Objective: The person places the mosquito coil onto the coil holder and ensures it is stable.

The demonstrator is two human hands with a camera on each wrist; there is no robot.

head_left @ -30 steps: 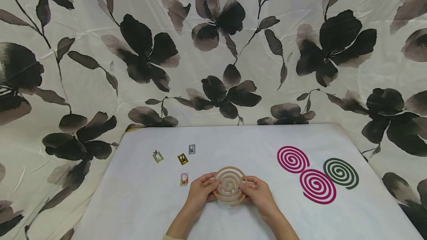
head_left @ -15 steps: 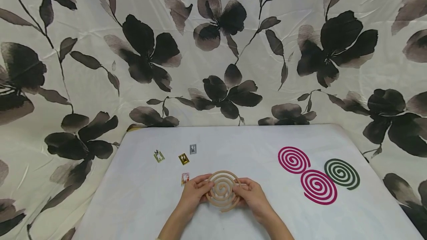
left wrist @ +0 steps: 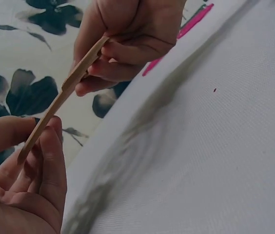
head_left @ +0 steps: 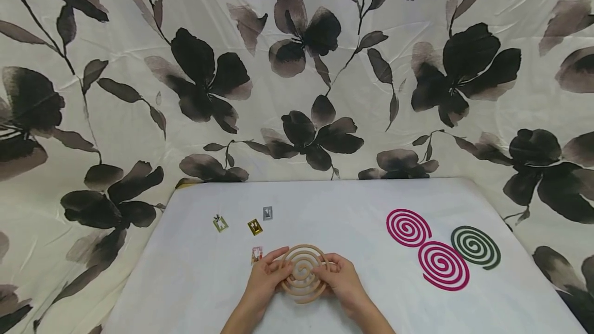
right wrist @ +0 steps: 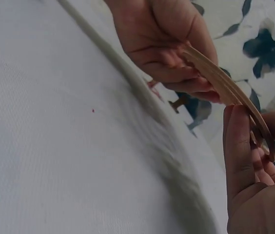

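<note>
Between my two hands is a flat tan spiral coil (head_left: 303, 286), lifted above the white table, its shadow falling on the cloth in both wrist views. My left hand (head_left: 262, 282) pinches its left edge, thumb on top and fingers beneath. On the opposite edge my right hand (head_left: 342, 285) pinches it the same way. Seen edge-on in the left wrist view, the coil (left wrist: 62, 100) is thin and tilted. In the right wrist view the coil's (right wrist: 230, 92) rings show slightly separated.
Two magenta spirals (head_left: 408, 228) and a green spiral (head_left: 475, 245) lie at the right of the white table (head_left: 185, 293). Several small frame-shaped pieces lie left of centre, including a gold one (head_left: 255, 227), a silver one (head_left: 267, 213) and a pink one (head_left: 257, 254). Floral fabric (head_left: 325, 133) hangs behind.
Both hands have moved left and slightly nearer the body with the tan spiral still held. The left hand now overlaps the lower edge of the small pink piece in the head view.
</note>
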